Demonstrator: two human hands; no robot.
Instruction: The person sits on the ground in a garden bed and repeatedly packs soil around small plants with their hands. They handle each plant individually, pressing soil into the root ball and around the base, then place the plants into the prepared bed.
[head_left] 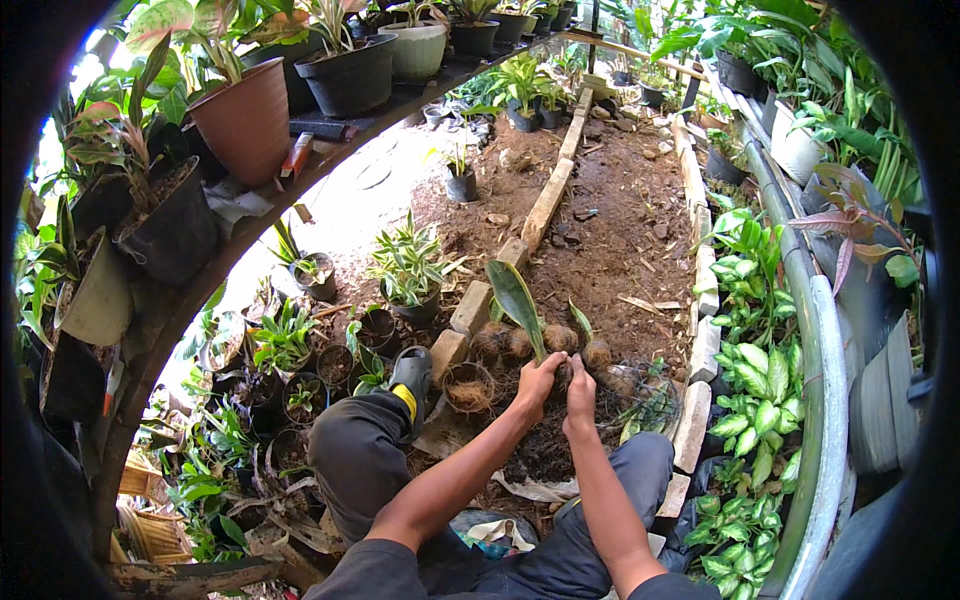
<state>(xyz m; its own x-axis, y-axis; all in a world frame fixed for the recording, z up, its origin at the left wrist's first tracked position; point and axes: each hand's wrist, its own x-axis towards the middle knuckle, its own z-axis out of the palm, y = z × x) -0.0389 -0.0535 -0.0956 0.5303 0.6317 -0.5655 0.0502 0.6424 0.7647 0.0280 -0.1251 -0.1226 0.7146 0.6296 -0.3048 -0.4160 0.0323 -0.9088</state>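
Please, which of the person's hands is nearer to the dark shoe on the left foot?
Left. The left hand is to the right of the shoe, at the base of the tall leaf; the right hand is just beyond it, farther from the shoe.

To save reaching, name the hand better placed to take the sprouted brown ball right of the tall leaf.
Probably the right hand: it is nearer the sprouted brown ball, while the left hand sits just below the tall leaf.

Reddish-brown pot (241, 125) near a black pot (350, 80) on a dark shelf (168, 328).
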